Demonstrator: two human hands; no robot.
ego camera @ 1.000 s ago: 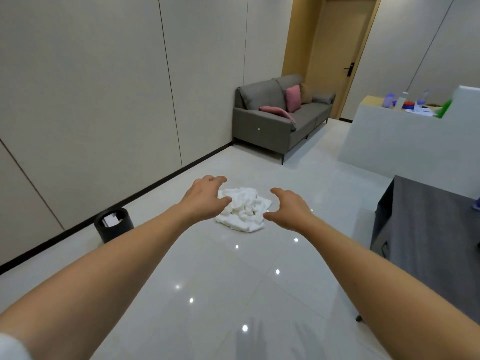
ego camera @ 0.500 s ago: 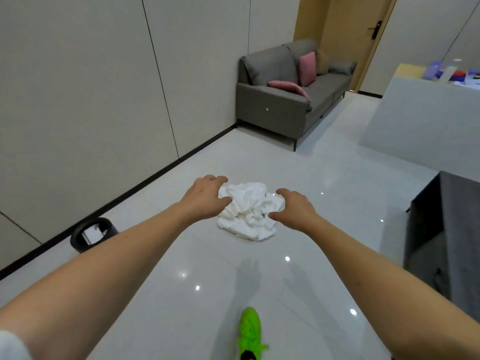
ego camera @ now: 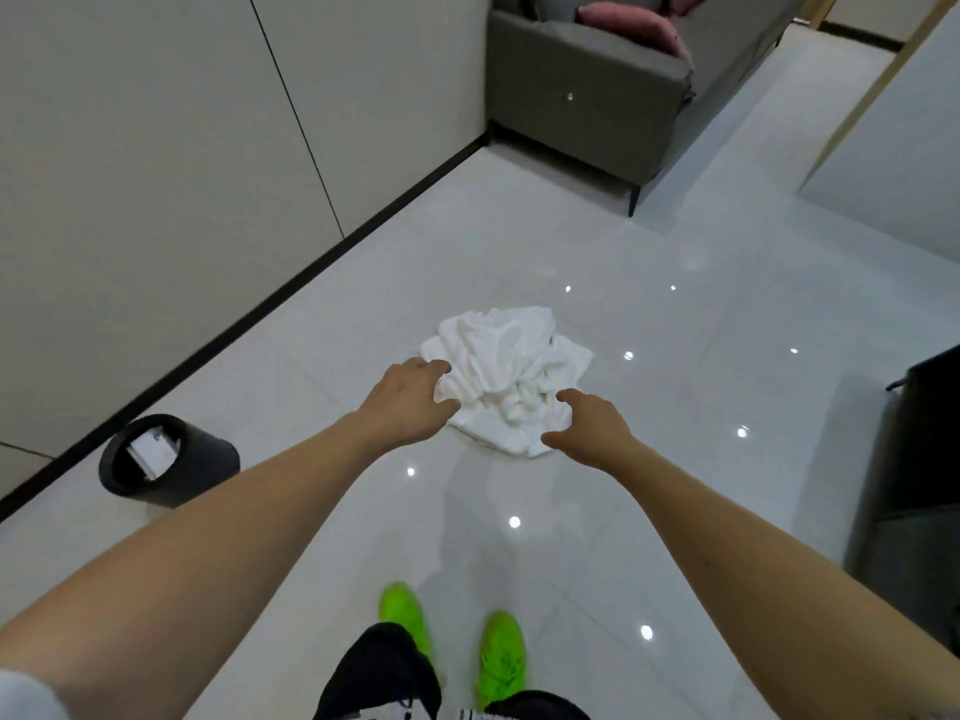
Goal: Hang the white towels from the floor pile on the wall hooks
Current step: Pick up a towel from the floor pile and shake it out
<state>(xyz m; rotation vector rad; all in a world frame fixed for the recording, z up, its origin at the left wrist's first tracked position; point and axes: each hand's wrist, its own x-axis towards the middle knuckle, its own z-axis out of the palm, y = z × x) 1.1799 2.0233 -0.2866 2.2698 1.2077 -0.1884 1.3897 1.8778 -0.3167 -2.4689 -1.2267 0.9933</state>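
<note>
Flanking crumpled towel pile point(ego camera: 511, 379): both hands spread.

Premises present as an office lounge or reception room. Evidence: glossy white tiled floor point(ego camera: 675, 459) reflecting ceiling spotlights; plain panelled walls point(ego camera: 156, 174) with black skirting; grey sofa point(ego camera: 587, 96) bearing a pink cushion point(ego camera: 634, 18); small black waste bin point(ego camera: 171, 459) beside the wall.
</note>
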